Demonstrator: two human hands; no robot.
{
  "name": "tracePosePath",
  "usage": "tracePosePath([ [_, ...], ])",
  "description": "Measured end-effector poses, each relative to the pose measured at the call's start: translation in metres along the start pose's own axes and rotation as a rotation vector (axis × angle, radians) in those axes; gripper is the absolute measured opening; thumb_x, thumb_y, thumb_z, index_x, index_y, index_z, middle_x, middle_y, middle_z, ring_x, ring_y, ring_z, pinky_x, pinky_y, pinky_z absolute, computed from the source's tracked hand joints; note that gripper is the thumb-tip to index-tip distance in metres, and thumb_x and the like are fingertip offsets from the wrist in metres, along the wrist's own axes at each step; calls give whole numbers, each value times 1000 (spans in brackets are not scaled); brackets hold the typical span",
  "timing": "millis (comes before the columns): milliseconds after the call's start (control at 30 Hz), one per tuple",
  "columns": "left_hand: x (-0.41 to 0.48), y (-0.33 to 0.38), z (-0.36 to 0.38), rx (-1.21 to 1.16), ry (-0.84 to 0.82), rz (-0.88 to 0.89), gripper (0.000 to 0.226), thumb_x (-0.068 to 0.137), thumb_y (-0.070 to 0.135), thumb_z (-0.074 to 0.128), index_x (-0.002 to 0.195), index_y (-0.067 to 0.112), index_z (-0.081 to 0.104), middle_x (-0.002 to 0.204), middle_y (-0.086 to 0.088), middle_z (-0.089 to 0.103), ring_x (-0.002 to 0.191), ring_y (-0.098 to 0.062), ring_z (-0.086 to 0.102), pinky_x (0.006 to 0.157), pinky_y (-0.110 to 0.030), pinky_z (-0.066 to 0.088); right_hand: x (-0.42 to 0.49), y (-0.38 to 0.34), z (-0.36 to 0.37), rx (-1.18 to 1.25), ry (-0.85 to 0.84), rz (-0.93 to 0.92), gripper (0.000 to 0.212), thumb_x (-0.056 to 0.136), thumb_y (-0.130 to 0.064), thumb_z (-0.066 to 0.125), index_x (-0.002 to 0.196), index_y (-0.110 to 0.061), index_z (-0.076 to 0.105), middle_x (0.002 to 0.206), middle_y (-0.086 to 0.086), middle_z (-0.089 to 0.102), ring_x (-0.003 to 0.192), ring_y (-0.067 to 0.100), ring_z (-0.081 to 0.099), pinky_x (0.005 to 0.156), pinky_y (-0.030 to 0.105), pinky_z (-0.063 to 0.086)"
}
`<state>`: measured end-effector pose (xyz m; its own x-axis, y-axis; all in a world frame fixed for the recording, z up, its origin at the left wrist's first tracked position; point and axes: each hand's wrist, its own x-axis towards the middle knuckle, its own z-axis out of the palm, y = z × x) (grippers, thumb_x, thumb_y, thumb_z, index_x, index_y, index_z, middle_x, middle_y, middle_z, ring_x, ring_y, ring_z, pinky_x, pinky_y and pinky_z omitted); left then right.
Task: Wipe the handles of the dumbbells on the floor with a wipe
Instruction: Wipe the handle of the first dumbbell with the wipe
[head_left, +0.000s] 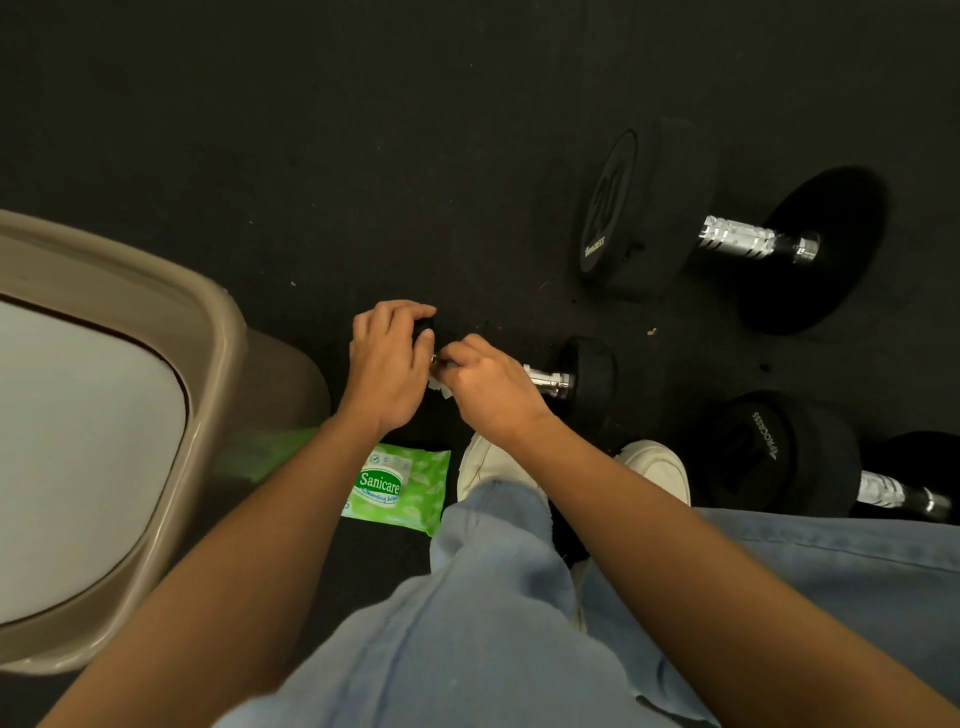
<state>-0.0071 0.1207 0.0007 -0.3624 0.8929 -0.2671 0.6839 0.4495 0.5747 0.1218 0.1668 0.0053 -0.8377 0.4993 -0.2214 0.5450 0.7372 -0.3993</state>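
Left hand (387, 364): fingers curled over the black left end of the small dumbbell (582, 374), gripping it and hiding most of that end. Right hand (488, 387): closed round the same dumbbell's handle, just beside the left hand, with a white wipe (437, 385) held inside the grip; only a crumpled scrap of it shows beneath the knuckles. Small dumbbell: lies on the black floor (415, 130) about mid-floor, just ahead of the person's white shoes (660, 467); a short stretch of chrome handle and the black right head show to the right of the hand. Large dumbbell (737, 240): toward the far right of the floor, well apart from both hands; knurled chrome handle bare, white lettering on its left head. Third dumbbell (779, 457): near right of the floor, close beside the right shoe; white lettering on one head, chrome handle partly cut off by the light-blue jeans (493, 597). Wipe pack (400, 486): green, marked Sanicare, flat on the floor just left of the shoes, partly under the left forearm. Container (223, 353): beige, white inside, at the left side of the floor, near the pack.
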Motion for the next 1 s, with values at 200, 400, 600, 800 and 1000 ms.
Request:
tracePosePath([
  [200,4,3,-5,5,-67,-14,33,98,23,40,130,18,47,134,-4,40,126,-22,31,99,-28,29,-2,7,-9,-26,-79,-17,33,89,-1,53,121,-6,62,123,9,58,114,27,48,87,35,47],
  [400,6,6,-7,-2,-92,-34,32,98,24,40,129,19,47,134,-3,39,127,-22,30,101,-30,30,-6,17,-16,-1,-128,36,39,91,-1,52,129,-9,56,131,7,55,119,25,46,94,34,45],
  [600,6,7,-8,34,-105,-30,33,99,24,39,130,19,46,135,-5,37,126,-24,29,101,-32,30,3,2,-12,21,-99,138,37,93,-6,51,128,-13,56,129,4,56,122,21,44,96,32,44],
  [800,6,6,-7,39,-101,-30,33,99,24,39,131,19,46,136,-5,37,128,-25,29,103,-34,31,-8,5,-22,-47,-172,172,43,92,-4,49,135,-12,47,134,5,50,125,22,40,90,33,46],
  [1000,4,5,-6,25,-93,-35,34,98,24,39,131,21,46,135,-5,37,128,-25,29,104,-35,30,-21,17,-32,-134,-248,270,41,91,-8,55,131,-11,50,124,8,55,114,23,50,85,32,47],
])
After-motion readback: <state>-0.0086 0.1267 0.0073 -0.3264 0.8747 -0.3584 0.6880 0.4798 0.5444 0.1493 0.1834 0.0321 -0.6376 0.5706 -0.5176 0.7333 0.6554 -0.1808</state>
